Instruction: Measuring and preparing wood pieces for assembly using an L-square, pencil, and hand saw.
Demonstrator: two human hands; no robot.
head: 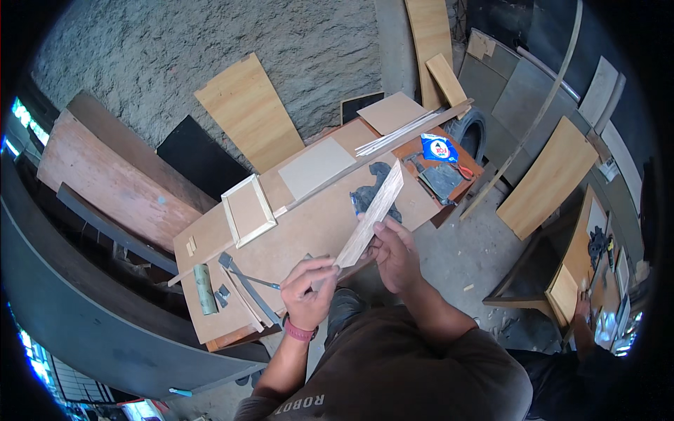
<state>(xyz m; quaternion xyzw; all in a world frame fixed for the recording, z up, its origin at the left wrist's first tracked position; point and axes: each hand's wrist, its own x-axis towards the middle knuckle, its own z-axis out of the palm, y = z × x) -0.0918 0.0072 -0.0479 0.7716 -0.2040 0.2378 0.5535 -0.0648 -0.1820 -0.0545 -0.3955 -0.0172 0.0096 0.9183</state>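
Observation:
A flat wooden strip [373,218] with slanted ends is held up above the workbench [295,237]. My right hand [396,252] grips it near the middle, thumb on the upper face. At its lower end, the fingertips of my left hand [310,292] touch or pinch the wood; the fingers hide the exact contact. Behind the strip, a dark crumpled cloth [387,202] lies on the bench and is partly covered. A small rectangular wooden frame [248,210] rests farther left. A thin tool with a dark shaft [258,279] lies close to my left hand.
A green roll [205,289], likely sandpaper, and thin strips [245,300] occupy the bench's left end. A hammer [414,159], red-handled pliers [464,172] and a blue packet [438,148] sit at the right. Another person's hand [582,305] is at a second table [574,263].

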